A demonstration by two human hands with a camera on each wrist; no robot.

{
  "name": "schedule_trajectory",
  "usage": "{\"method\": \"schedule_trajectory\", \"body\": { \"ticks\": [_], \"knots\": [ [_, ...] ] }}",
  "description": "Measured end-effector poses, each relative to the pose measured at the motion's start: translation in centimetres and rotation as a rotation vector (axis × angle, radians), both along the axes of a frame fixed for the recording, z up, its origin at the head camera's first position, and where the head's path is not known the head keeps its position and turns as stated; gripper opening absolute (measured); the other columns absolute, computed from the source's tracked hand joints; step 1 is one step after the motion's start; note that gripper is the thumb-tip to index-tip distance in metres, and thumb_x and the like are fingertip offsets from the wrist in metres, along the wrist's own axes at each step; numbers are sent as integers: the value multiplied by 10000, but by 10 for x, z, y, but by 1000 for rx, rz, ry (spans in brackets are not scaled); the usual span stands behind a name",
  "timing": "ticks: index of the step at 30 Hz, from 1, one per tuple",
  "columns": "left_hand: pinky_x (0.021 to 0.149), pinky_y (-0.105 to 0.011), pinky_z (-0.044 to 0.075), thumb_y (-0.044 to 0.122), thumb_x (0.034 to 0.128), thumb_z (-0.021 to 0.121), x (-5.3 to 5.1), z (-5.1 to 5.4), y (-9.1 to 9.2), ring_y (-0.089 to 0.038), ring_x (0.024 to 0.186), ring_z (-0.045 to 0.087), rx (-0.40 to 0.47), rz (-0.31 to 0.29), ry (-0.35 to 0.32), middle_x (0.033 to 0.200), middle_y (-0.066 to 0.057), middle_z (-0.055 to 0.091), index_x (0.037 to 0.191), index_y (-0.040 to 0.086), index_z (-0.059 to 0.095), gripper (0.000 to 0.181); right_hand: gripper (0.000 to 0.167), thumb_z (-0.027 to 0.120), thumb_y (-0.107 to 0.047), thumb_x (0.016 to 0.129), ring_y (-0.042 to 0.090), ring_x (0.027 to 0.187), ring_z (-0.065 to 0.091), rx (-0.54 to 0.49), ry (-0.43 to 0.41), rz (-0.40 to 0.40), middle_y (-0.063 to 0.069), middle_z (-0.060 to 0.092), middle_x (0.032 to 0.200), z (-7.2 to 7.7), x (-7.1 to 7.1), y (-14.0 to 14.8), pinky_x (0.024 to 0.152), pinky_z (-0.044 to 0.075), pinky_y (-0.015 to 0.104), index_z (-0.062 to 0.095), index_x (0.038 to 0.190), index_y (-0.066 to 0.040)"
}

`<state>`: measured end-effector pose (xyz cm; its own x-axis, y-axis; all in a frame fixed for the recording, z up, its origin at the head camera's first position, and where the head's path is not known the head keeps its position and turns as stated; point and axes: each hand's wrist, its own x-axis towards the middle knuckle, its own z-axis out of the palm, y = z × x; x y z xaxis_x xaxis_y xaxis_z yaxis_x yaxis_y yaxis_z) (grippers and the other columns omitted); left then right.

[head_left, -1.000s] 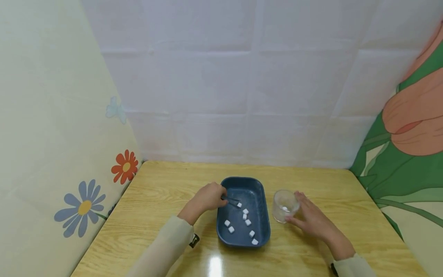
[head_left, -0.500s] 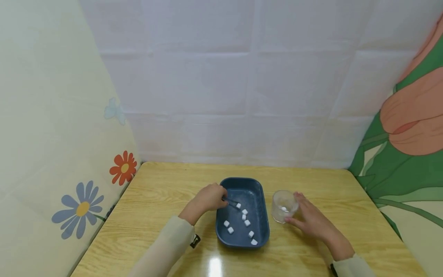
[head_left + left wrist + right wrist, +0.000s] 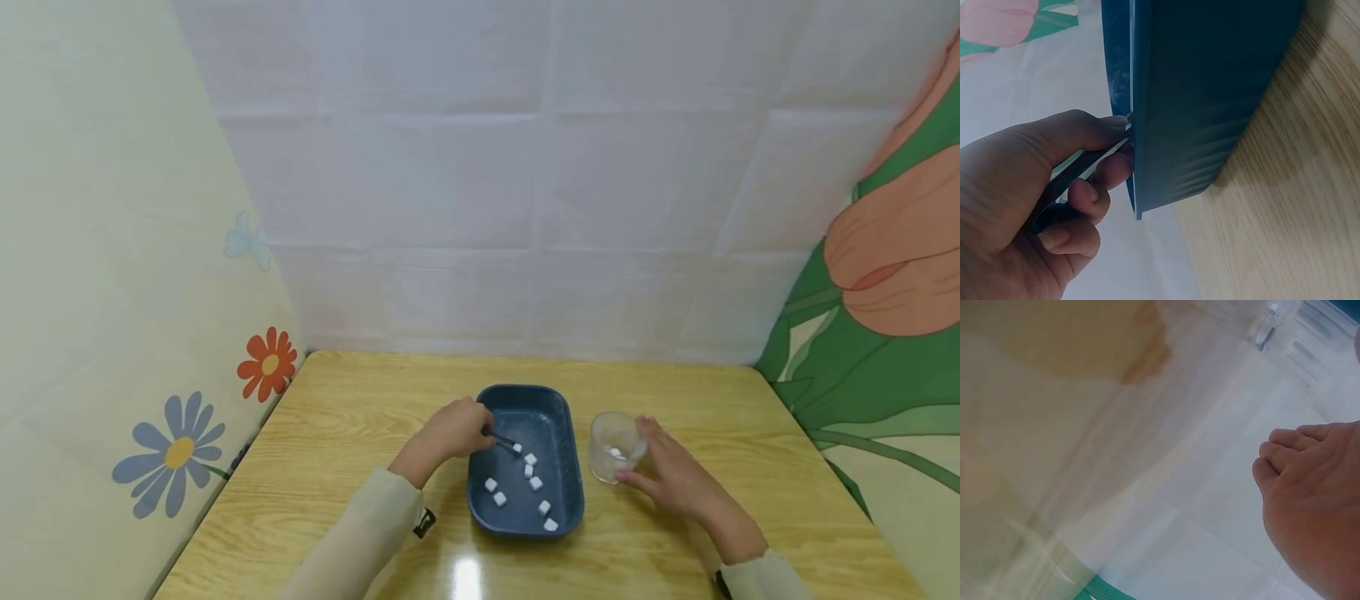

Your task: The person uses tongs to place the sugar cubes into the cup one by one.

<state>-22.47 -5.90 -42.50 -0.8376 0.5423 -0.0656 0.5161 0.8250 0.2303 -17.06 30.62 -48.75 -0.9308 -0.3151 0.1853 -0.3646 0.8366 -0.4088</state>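
In the head view my left hand (image 3: 453, 429) pinches dark tweezers (image 3: 501, 438) over the left rim of a dark blue tray (image 3: 551, 417). The tweezer tips are at a small white cube (image 3: 517, 448). Several more white cubes (image 3: 536, 483) lie on the tray's floor. The left wrist view shows thumb and fingers on the tweezers (image 3: 1072, 178), their tips hidden behind the tray wall (image 3: 1191, 94). To the right, my right hand (image 3: 678, 475) holds the side of a clear glass (image 3: 617, 450) between thumb and fingers. A white piece (image 3: 616, 452) lies inside the glass.
Tray and glass stand on a wood-grain table (image 3: 375, 400), a narrow gap between them. A white cloth wall (image 3: 450, 300) rises behind the table. Printed flower cloths hang at the left (image 3: 180, 450) and right (image 3: 892, 275).
The tweezer arms have come together at the white cube, which sits slightly lower in view. My right hand and the glass hold their place. The head view has shifted slightly.
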Motion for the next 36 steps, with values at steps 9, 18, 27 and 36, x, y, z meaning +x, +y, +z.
{"method": "schedule_trajectory", "body": {
  "ticks": [9, 18, 27, 36],
  "knots": [
    [634, -256, 507, 235, 934, 739, 0, 1, -2, -52, 663, 574, 30, -5, 22, 837, 47, 712, 939, 151, 790, 99, 1040, 706, -549, 896, 534, 1449, 250, 1, -22, -10, 361, 257, 1572, 1, 1, 0, 1119, 263, 666, 252, 1528, 141],
    [671, -267, 532, 224, 930, 741, 2, 7, -5, -70, 733, 629, 58, -8, 22, 915, 17, 742, 989, 125, 795, 127, 1027, 706, -539, 901, 537, 1443, 262, 7, -15, -7, 365, 275, 1561, 5, 2, -3, 1120, 267, 661, 266, 1513, 158],
    [694, -274, 547, 244, 953, 722, 2, 17, -5, -84, 777, 662, 71, -11, 32, 960, 11, 747, 1025, 132, 791, 150, 1033, 702, -543, 903, 539, 1443, 260, 15, -16, -10, 367, 275, 1561, 5, 2, -1, 1121, 266, 661, 259, 1515, 161],
    [665, -248, 525, 238, 972, 700, 3, 29, -2, -32, 706, 616, 109, -40, 34, 927, 32, 740, 1016, 144, 790, 138, 1034, 700, -548, 903, 533, 1446, 259, 13, -16, -8, 361, 276, 1564, 4, 3, -2, 1122, 268, 659, 258, 1518, 156]
  ]
}}
